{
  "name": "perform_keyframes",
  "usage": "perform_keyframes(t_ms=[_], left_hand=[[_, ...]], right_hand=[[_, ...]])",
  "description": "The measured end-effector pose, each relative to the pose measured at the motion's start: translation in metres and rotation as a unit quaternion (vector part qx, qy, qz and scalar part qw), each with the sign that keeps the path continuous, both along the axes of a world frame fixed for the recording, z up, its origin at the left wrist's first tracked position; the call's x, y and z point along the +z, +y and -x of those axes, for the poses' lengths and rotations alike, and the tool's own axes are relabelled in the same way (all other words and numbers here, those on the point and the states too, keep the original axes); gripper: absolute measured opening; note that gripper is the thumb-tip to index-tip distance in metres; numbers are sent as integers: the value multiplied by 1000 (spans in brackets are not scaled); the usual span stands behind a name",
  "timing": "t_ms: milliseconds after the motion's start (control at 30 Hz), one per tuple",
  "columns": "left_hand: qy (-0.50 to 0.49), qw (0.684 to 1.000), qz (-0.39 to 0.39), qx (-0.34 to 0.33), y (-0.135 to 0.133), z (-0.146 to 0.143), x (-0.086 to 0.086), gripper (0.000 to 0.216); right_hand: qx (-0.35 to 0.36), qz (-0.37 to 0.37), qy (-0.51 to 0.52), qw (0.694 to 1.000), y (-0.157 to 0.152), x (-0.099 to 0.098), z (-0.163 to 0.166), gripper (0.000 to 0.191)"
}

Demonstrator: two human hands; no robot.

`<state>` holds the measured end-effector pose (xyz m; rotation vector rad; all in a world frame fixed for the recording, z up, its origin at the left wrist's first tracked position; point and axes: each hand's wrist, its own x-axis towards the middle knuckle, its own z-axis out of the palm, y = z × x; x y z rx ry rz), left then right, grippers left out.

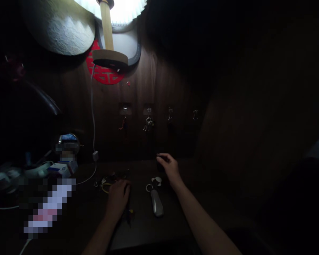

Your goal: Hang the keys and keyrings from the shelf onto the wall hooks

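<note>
- The right hand [171, 168] is raised above the far part of the dark table [138, 233], its grip closed, thumb and forefinger clamped on a small dark item [160, 164], too dim to make out, with a glint at its top
- The left hand [117, 199] is low over the table, back of the hand upward and fingers bent down; whether its grip is apart or together I cannot tell
- A dark slender thing with a yellow bit [131, 211] shows just beside the left hand, on its right
- Beyond the left hand lies a jumble of small things, among them a yellow loop [105, 188], partly covered by that hand
- Between the two hands, a grey fob [156, 204] lies on the table, with a metal ring [149, 188] at its far end and a white and dark charm [156, 181] next to the ring
- On the wooden wall [146, 88] behind are four clear hooks; a bunch of keys [148, 124] hangs from the second from the left, and a dark thing with a reddish cord [123, 124] from the first
- A lit lamp [107, 32] stands higher up, in front of a red paper cutout [106, 77], and a white cable [92, 102] runs down to the table
- A small box [59, 170] sits at the left
</note>
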<state>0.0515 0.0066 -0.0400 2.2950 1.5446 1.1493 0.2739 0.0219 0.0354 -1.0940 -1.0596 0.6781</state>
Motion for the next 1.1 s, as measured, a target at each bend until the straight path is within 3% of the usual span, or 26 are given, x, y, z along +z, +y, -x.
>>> perform_keyframes(t_ms=[333, 500, 767, 1100], left_hand=[[0, 1000, -15, -12, 0, 0, 0, 21], [-7, 1000, 9, -13, -2, -2, 3, 21], [-13, 1000, -2, -10, -1, -2, 1, 21], [-7, 1000, 1, -5, -1, -3, 2, 20]], right_hand=[[-191, -126, -85, 970, 63, 87, -61, 38], [-235, -152, -137, 950, 89, 114, -73, 32], [-260, -107, -202, 938, 107, 125, -80, 21], [-273, -81, -291, 913, 107, 105, -81, 26]])
